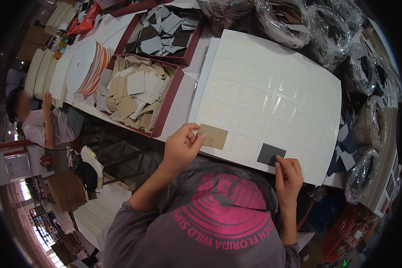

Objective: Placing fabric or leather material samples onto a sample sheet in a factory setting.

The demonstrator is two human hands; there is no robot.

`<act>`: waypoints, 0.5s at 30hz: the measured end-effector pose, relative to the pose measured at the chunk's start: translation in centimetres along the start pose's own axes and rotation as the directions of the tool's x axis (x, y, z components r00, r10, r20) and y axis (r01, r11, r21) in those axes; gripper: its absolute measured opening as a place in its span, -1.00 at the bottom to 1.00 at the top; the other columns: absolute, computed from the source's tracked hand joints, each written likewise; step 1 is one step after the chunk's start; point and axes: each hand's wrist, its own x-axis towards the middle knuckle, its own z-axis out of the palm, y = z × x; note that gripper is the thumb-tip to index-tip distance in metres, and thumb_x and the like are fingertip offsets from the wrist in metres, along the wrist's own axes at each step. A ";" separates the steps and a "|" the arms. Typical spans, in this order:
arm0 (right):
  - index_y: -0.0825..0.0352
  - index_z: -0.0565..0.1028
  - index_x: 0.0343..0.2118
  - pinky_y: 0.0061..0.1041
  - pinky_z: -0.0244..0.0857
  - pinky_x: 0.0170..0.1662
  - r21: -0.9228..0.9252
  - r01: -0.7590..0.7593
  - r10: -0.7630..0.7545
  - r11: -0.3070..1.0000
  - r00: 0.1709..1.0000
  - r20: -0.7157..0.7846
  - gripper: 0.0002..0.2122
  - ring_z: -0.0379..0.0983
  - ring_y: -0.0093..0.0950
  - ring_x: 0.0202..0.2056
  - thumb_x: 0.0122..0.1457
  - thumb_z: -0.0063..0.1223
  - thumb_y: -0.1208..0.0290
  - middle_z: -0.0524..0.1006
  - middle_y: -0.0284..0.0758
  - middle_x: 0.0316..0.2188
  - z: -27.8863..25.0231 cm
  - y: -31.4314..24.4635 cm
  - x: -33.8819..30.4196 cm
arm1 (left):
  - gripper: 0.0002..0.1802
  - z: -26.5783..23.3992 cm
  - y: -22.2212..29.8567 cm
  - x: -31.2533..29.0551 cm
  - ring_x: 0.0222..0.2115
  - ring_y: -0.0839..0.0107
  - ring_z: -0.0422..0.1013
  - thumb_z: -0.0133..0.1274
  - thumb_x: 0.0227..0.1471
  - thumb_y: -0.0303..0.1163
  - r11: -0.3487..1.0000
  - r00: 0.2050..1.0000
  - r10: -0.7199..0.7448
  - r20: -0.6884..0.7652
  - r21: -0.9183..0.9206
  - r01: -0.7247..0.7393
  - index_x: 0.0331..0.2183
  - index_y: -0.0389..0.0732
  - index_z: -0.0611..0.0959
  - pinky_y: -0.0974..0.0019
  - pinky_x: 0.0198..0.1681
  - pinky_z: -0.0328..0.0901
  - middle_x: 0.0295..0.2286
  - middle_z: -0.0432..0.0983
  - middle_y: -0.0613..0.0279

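A large white sheet lies on the table before me, marked with a grid of rectangles that carry shiny, glue-like streaks. Near its lower left corner, my left hand pinches the edge of a tan cardboard piece, which covers one rectangle. Farther right along the near edge, a dark grey card piece is over another rectangle. My right hand grips that piece by its lower right corner, thumb and forefinger pressed together. Whether either piece lies fully flat cannot be made out.
Left of the sheet stands a dark red box of tan and white card pieces. Behind it, another red box holds grey and black ones. Plastic-wrapped bundles line the right side. A person works at the far left beside a ribbon roll.
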 end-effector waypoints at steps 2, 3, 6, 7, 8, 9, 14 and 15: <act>0.43 0.52 -0.28 -0.67 0.11 -0.55 0.003 -0.011 0.011 1.000 1.000 0.007 -0.84 0.23 -0.61 -0.60 0.03 0.08 0.66 0.37 -0.32 -0.50 0.0 -0.1 0.0 | -0.75 0.0 0.0 -0.1 -0.75 0.70 0.14 0.13 -0.07 -0.52 1.000 0.999 0.014 -0.031 0.024 -0.014 -0.28 -0.33 0.50 0.54 -0.65 0.09 -0.73 0.30 0.35; 0.43 0.52 -0.28 -0.67 0.11 -0.55 0.004 -0.024 0.024 1.000 1.000 0.013 -0.84 0.23 -0.61 -0.60 0.03 0.08 0.65 0.37 -0.32 -0.50 -0.1 -0.1 0.0 | -0.73 0.0 -0.2 -0.1 -0.75 0.69 0.14 0.12 -0.08 -0.53 1.000 1.000 -0.002 -0.026 -0.011 0.002 -0.26 -0.33 0.49 0.54 -0.65 0.09 -0.73 0.30 0.36; 0.44 0.52 -0.28 -0.68 0.10 -0.55 0.010 -0.025 0.025 1.000 0.999 0.021 -0.84 0.24 -0.61 -0.59 0.04 0.07 0.66 0.37 -0.32 -0.49 -0.1 -0.2 0.1 | -0.69 0.1 -0.7 -0.2 -0.72 0.75 0.12 0.12 -0.09 -0.57 0.997 1.000 -0.026 -0.017 -0.067 0.024 -0.22 -0.35 0.48 0.61 -0.63 0.06 -0.70 0.31 0.39; 0.44 0.52 -0.28 -0.68 0.10 -0.55 0.012 -0.022 0.022 1.000 1.000 0.020 -0.84 0.24 -0.61 -0.59 0.04 0.07 0.66 0.37 -0.32 -0.49 -0.2 -0.2 0.0 | -0.68 0.1 -0.7 -0.2 -0.68 0.82 0.10 0.12 -0.09 -0.60 0.995 1.000 -0.027 -0.002 -0.093 0.027 -0.21 -0.36 0.47 0.66 -0.61 0.03 -0.67 0.33 0.43; 0.44 0.52 -0.28 -0.68 0.11 -0.55 0.010 -0.023 0.023 1.000 1.000 0.018 -0.84 0.24 -0.61 -0.59 0.04 0.07 0.67 0.37 -0.32 -0.49 -0.2 -0.2 0.1 | -0.68 0.1 -0.8 -0.2 -0.68 0.82 0.10 0.12 -0.09 -0.60 0.996 1.000 -0.028 -0.009 -0.090 0.028 -0.21 -0.36 0.47 0.66 -0.61 0.03 -0.67 0.33 0.43; 0.44 0.52 -0.28 -0.68 0.11 -0.54 0.006 -0.024 0.024 1.000 1.000 0.015 -0.84 0.24 -0.61 -0.58 0.04 0.06 0.67 0.37 -0.32 -0.49 -0.2 -0.3 0.1 | -0.68 0.1 -0.8 -0.3 -0.68 0.82 0.10 0.12 -0.09 -0.61 0.995 1.000 -0.021 -0.003 -0.102 0.021 -0.21 -0.36 0.47 0.66 -0.61 0.04 -0.67 0.33 0.43; 0.44 0.52 -0.28 -0.69 0.11 -0.55 0.011 -0.023 0.023 1.000 1.000 0.020 -0.84 0.24 -0.62 -0.58 0.03 0.06 0.68 0.37 -0.33 -0.49 -0.1 -0.5 0.3 | -0.66 0.0 -1.1 -0.2 -0.69 0.78 0.10 0.14 -0.12 -0.61 0.995 1.000 0.006 0.009 -0.096 -0.005 -0.21 -0.35 0.48 0.64 -0.64 0.04 -0.66 0.32 0.40; 0.44 0.52 -0.28 -0.69 0.10 -0.55 0.007 -0.013 0.013 1.000 1.000 0.018 -0.84 0.24 -0.63 -0.58 0.03 0.06 0.68 0.37 -0.33 -0.49 -0.1 -0.5 0.4 | -0.64 -0.2 -0.8 -0.2 -0.66 0.68 0.19 0.17 -0.13 -0.56 0.990 0.994 0.103 -0.028 0.098 -0.100 -0.21 -0.33 0.48 0.57 -0.60 0.11 -0.60 0.37 0.34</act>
